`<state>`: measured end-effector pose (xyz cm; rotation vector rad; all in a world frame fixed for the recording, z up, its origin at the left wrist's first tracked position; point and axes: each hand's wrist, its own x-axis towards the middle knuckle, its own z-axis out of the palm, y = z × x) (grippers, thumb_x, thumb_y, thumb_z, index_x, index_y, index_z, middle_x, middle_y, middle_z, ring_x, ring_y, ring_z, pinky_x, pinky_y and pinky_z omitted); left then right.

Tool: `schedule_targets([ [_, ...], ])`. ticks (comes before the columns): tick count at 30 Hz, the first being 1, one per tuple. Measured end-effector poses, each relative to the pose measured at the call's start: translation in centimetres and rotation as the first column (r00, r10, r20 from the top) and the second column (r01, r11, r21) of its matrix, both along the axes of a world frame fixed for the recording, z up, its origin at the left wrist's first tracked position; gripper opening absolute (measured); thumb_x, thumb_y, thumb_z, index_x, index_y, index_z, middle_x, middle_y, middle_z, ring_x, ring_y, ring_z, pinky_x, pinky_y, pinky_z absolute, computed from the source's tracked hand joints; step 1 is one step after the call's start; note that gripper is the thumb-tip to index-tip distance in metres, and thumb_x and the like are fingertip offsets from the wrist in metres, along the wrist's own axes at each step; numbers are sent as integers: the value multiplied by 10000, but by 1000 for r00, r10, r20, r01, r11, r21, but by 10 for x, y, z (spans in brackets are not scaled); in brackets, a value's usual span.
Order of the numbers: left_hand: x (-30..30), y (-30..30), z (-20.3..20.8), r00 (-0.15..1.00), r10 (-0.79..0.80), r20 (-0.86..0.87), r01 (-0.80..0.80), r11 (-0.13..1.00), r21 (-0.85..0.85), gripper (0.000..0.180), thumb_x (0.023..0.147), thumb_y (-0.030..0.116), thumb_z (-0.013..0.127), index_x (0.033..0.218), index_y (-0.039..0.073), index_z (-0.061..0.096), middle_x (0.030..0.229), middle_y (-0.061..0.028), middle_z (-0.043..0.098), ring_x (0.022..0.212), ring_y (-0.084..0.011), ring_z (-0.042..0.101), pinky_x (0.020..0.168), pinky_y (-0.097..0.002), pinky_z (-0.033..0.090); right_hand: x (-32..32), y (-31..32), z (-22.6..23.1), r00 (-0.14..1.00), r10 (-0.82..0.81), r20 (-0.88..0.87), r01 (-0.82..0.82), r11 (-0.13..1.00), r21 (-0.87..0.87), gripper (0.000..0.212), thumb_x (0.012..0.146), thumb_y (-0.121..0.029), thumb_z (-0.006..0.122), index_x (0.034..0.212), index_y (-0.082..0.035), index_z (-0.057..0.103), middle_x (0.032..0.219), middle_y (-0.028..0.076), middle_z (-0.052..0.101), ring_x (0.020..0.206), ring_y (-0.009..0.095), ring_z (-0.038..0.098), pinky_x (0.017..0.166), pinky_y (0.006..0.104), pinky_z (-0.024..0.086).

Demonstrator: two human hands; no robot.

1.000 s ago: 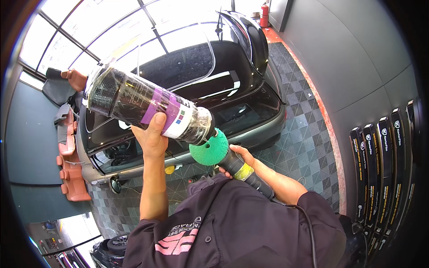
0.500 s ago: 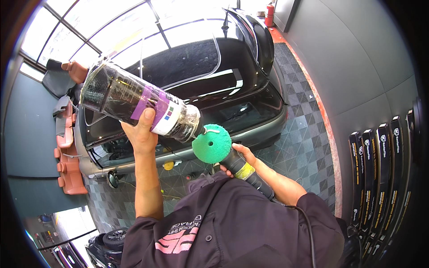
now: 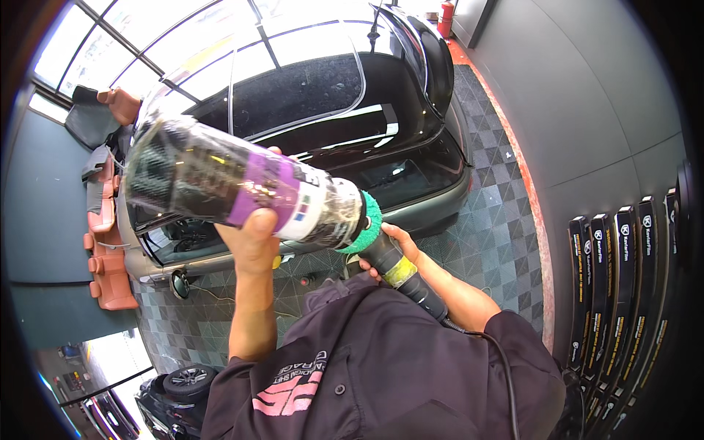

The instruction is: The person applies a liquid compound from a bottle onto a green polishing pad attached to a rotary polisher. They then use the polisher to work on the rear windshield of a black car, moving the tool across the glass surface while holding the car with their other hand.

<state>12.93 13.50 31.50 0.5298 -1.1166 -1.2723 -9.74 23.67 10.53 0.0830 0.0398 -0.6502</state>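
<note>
My left hand [image 3: 253, 246] is wrapped around a big dark bottle [image 3: 213, 176] with a purple and white label and crinkled clear film around it. The bottle is tilted, its neck end pointing down to the right. That end overlaps the green foam pad [image 3: 372, 224] of a black handheld polisher [image 3: 424, 292]; whether they touch I cannot tell. My right hand [image 3: 405, 246] grips the polisher just behind the pad, with fingers on both sides of its body. Yellow tape circles the body, and a cord runs from its rear. The bottle's tip and much of the pad's face are hidden.
A glossy black car [image 3: 345, 139] with its tailgate toward me stands just ahead. Orange-brown car seats [image 3: 111, 275] lie along the left wall. Long black boxes [image 3: 623, 279] line the right wall, and a fire extinguisher [image 3: 444, 20] stands far right. Checkered tiles [image 3: 506, 249] cover the floor.
The bottle has moved right and looks larger, its neck end now covering much of the pad. The white streak seen earlier on the pad is now mostly hidden. My right hand keeps its hold.
</note>
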Motion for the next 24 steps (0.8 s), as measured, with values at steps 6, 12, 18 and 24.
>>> schedule_targets([
  [6, 1, 8, -9, 988, 89, 125, -89, 996, -5, 739, 773, 353, 951, 1306, 1, 578, 1143, -66, 667, 1012, -165, 650, 917, -335, 538, 2, 6, -7, 1000, -18, 9, 18, 1000, 17, 737, 969, -620, 585, 1338, 18, 605, 1103, 305, 700, 875, 398, 756, 738, 480, 650],
  [12, 21, 16, -8, 980, 103, 169, -104, 995, 0, 823, 763, 378, 959, 1358, -3, 536, 1177, -75, 650, 1031, -176, 646, 937, -348, 538, 4, 9, -6, 999, -40, 29, 40, 999, 6, 740, 977, -624, 569, 1362, 7, 584, 1106, 312, 691, 877, 397, 755, 736, 483, 644],
  [18, 35, 19, -7, 967, 157, 202, -159, 987, -5, 833, 772, 383, 949, 1372, -1, 518, 1177, -74, 643, 1038, -174, 644, 941, -341, 535, 1, 11, -3, 999, -30, 31, 30, 999, 15, 746, 982, -637, 556, 1374, -3, 571, 1098, 302, 683, 880, 377, 744, 749, 474, 634],
  [24, 47, 8, -8, 946, 234, 224, -225, 972, -64, 726, 796, 366, 928, 1300, -23, 579, 1136, -73, 673, 1007, -171, 660, 926, -338, 543, -1, 9, 0, 999, -35, -12, 35, 999, -18, 749, 981, -646, 552, 1357, 2, 572, 1075, 293, 669, 874, 362, 737, 742, 467, 631],
])
